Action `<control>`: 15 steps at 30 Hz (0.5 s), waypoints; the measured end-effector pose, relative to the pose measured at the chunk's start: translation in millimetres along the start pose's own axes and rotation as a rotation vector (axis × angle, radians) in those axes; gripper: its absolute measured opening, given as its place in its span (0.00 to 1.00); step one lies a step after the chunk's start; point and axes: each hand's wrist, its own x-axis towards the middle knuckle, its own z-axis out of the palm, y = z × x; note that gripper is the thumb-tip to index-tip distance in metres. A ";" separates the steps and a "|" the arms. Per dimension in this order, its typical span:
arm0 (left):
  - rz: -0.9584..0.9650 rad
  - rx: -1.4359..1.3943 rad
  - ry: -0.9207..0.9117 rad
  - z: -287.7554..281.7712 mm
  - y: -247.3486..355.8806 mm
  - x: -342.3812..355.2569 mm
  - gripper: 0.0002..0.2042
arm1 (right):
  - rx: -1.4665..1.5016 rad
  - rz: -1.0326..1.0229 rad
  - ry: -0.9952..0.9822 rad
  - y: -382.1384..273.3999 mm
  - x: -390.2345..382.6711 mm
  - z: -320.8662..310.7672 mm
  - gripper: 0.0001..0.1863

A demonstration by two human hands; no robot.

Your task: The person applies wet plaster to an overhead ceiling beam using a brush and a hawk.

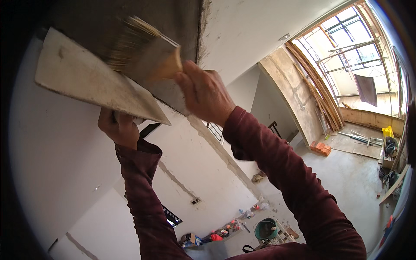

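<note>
My right hand (206, 93) is closed round the handle end of a wide flat paintbrush (149, 52), raised overhead. Its bristles are motion-blurred and lie close to a dark grey, damp-looking plastered surface (180, 24); contact cannot be made out. Lower and to the left, my left hand (122, 130) is wrapped under a pale plasterer's hawk (86, 80), a flat board with grimy edges. Its grip is mostly hidden beneath the board. The hawk is tilted just below the brush, with its upper edge near the bristles.
White walls carry grey patched strips (177, 180). Far below, a green bucket (265, 229) stands on the floor near scattered items. Orange bricks (320, 148), long timber planks (316, 86) and loose tools (362, 138) lie towards the bright window opening at the right.
</note>
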 end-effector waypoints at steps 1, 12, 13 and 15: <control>0.000 -0.025 0.001 0.6 1.4 0.1 0.17 | -0.029 0.264 -0.099 17.0 -10.5 3.2 0.09; 0.005 0.032 -0.005 -15.1 4.1 -1.0 0.17 | 0.160 0.089 0.010 -26.8 -8.5 -13.1 0.07; 0.025 0.024 0.005 -6.0 4.8 0.4 0.17 | 0.103 0.089 0.002 -23.4 -4.0 -7.2 0.08; 0.007 -0.004 0.009 3.6 5.6 -1.8 0.17 | 0.009 0.094 -0.016 -2.9 -8.1 7.5 0.09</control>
